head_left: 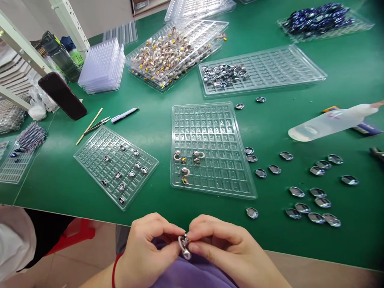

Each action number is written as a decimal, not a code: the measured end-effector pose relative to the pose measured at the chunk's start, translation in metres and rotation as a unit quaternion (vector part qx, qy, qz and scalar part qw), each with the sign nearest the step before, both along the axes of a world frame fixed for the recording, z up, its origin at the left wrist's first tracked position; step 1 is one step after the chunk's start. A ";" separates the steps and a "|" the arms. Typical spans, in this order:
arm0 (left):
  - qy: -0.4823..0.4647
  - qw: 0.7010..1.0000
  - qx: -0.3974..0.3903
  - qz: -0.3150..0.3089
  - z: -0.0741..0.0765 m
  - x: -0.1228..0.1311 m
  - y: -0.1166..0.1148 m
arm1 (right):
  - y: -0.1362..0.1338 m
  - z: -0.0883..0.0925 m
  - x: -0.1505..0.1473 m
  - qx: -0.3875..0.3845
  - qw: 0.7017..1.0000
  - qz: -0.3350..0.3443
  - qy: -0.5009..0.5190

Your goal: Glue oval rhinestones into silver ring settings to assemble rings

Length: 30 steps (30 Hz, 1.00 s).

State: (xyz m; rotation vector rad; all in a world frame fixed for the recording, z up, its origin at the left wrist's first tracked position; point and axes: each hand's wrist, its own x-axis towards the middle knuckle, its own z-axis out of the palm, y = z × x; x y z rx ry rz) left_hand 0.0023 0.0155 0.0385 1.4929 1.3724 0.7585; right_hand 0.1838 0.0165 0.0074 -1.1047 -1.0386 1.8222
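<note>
At the table's near edge, my left hand (153,244) and my right hand (219,248) both pinch a small silvery part with a curved white wire (186,253). My fingertips hide some of it. Just beyond them lies a clear compartment tray (213,176) with a few similar wired parts (185,175) in its lower left cells. To its left, a smaller tilted tray (99,172) carries several small shiny silver parts (131,173). Loose silver oval pieces (302,207) are scattered on the green table right of my hands.
A squeeze bottle (330,122) leans in from the right. Farther back are trays of wired parts (162,56), silver pieces (223,74) and dark blue pieces (321,19). A phone (62,96), pen (124,115), tweezers (97,125) and stacked clear trays (100,68) stand left.
</note>
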 end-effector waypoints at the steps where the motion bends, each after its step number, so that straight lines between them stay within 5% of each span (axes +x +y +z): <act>1: 0.010 1.000 0.015 -0.010 0.001 0.000 0.000 | 0.000 -0.001 0.000 -0.003 1.000 0.003 0.005; 14: -0.067 0.996 0.050 -0.023 -0.003 -0.006 -0.001 | -0.005 0.010 -0.008 -0.162 0.984 -0.034 0.072; 26: -0.065 0.995 0.015 -0.074 0.002 -0.011 0.001 | -0.007 0.004 0.001 -0.069 0.995 0.068 -0.006; 30: -0.043 0.993 0.032 -0.101 0.007 -0.011 0.004 | -0.001 0.009 0.005 -0.102 0.991 0.082 0.027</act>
